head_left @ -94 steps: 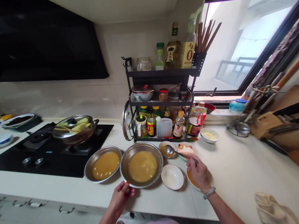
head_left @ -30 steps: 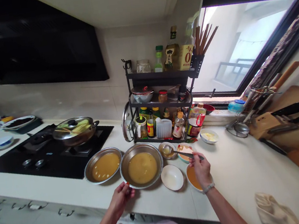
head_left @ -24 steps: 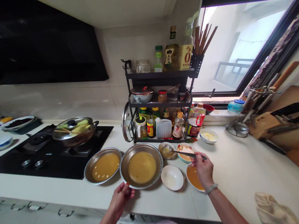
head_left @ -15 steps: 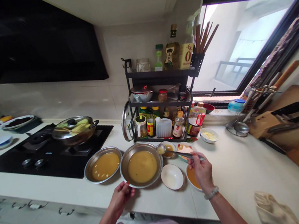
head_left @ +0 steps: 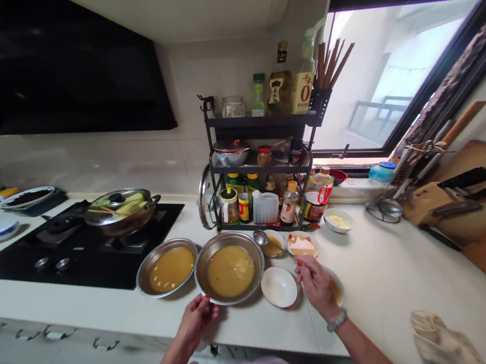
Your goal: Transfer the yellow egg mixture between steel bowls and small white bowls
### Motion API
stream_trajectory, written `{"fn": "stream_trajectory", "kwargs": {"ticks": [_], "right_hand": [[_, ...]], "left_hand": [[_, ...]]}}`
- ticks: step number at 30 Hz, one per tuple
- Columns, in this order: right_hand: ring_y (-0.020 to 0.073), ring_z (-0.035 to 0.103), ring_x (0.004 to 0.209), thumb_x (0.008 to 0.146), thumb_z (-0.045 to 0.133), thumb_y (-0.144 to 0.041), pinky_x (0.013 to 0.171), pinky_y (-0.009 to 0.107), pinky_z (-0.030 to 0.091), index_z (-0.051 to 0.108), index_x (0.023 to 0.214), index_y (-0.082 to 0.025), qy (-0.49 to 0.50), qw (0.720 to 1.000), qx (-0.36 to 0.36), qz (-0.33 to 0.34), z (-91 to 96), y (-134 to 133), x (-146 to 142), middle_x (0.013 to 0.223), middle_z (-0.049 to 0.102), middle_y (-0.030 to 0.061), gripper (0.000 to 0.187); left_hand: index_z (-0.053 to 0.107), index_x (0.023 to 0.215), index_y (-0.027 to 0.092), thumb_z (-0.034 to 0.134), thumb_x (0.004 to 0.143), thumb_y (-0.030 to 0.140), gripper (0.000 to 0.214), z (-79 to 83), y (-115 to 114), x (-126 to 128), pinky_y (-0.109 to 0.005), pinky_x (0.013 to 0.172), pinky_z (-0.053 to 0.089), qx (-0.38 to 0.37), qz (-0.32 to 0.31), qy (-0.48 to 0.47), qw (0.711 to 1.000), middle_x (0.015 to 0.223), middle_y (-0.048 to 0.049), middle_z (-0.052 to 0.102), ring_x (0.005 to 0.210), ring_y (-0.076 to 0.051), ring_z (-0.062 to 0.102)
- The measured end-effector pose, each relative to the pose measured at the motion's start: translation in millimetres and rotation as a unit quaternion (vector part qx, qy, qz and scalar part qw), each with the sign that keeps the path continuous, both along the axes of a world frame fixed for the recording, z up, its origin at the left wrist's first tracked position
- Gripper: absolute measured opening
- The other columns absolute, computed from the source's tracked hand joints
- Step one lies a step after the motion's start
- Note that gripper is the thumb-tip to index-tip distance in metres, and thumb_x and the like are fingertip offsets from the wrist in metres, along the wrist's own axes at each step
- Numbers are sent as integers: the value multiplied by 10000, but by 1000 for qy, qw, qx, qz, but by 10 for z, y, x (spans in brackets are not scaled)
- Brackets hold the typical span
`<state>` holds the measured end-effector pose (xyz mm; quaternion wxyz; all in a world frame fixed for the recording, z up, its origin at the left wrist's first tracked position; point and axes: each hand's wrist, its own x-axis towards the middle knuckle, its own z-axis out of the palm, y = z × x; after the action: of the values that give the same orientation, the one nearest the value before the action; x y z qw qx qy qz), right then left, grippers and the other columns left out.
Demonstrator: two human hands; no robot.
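My left hand pinches the near rim of a round metal bowl with yellow-brown liquid in it. My right hand is closed on the handle of a metal ladle, whose head hangs over the bowl's right edge, by a small bowl of brownish liquid. Left of the held bowl stands a second metal bowl, with pale bits floating in similar liquid. A white bowl with a little pale residue sits between my hands. Partly hidden under my right hand is a bowl of orange-brown liquid.
A lidded pan stands on the black hob to the left. Behind the bowls rises a black rack of bottles and jars. A knife block stands right, and a cloth lies at the right front.
My right hand has shifted left and slightly down, and the ladle's head has tipped, its pale contents no longer showing. A lighter, bubbly patch has appeared in the held bowl. My left hand stays put.
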<state>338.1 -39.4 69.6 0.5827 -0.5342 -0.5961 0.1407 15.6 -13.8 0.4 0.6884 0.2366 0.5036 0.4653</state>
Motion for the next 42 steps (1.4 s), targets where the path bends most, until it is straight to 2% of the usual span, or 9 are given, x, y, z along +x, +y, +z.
{"fn": "stream_trajectory", "kwargs": {"ticks": [6, 10, 13, 16, 22, 27, 34, 38, 42], "right_hand": [[148, 583, 437, 889, 468, -498, 476, 280, 511, 647, 902, -183, 24, 996, -56, -62, -168, 174, 98, 607, 623, 5, 362], [167, 567, 393, 841, 507, -554, 435, 292, 488, 625, 887, -182, 117, 984, -88, -102, -220, 212, 86, 552, 616, -8, 392], [172, 568, 391, 820, 527, -538, 406, 284, 472, 590, 893, -201, 210, 961, -103, -147, -235, 259, 130, 531, 601, -29, 351], [163, 554, 388, 797, 561, -502, 408, 279, 469, 573, 887, -212, 273, 943, -98, -162, -238, 300, 207, 519, 587, -48, 304], [154, 524, 384, 785, 595, -479, 397, 280, 455, 573, 847, -203, 313, 929, -98, -174, -168, 286, 291, 528, 597, -31, 284], [146, 514, 387, 771, 628, -511, 404, 274, 454, 569, 833, -197, 308, 933, -87, -162, -12, 240, 265, 520, 593, -29, 325], [140, 527, 395, 809, 604, -549, 398, 259, 453, 576, 898, -200, 279, 953, -76, -95, 131, 157, 70, 544, 591, -37, 361], [141, 541, 389, 863, 532, -552, 395, 262, 474, 595, 908, -196, 194, 977, -75, -52, 126, 83, -104, 553, 591, -26, 365], [122, 573, 445, 928, 474, -430, 442, 249, 512, 635, 958, -198, 54, 998, -15, 23, 105, -8, -201, 661, 621, 3, 284]], "left_hand": [[579, 719, 147, 833, 618, 330, 329, 6, -3, -1, -232, 544, 495, 7, -10, -2, 1000, 585, -33, 648, 537, -134, 615], [574, 708, 152, 820, 634, 327, 310, 13, -3, 8, -230, 541, 493, 5, -2, 6, 1000, 578, -23, 643, 528, -131, 615], [574, 719, 154, 825, 628, 323, 316, 4, -1, 8, -225, 537, 492, 1, 1, 6, 1000, 581, -20, 645, 524, -127, 613], [579, 728, 151, 832, 621, 324, 325, -12, 2, 3, -223, 532, 490, 5, 2, 1, 1000, 589, -18, 642, 531, -127, 614], [589, 732, 150, 847, 597, 342, 349, -29, 11, -1, -228, 536, 494, 5, 4, -3, 1000, 589, -9, 634, 539, -126, 613], [589, 719, 149, 867, 544, 397, 412, -25, 9, -4, -225, 538, 488, 13, -4, -5, 1000, 571, -8, 631, 535, -123, 602], [587, 726, 152, 863, 543, 423, 428, -53, 8, -13, -224, 547, 487, 11, -5, 0, 1000, 570, -12, 645, 536, -120, 599], [598, 760, 146, 868, 525, 433, 460, -67, 10, -17, -224, 549, 495, 10, -3, -3, 1000, 575, -14, 653, 535, -119, 599], [595, 758, 145, 869, 542, 400, 432, -76, 14, -24, -224, 560, 505, 3, -2, -4, 1000, 584, -20, 661, 543, -119, 607]]}}
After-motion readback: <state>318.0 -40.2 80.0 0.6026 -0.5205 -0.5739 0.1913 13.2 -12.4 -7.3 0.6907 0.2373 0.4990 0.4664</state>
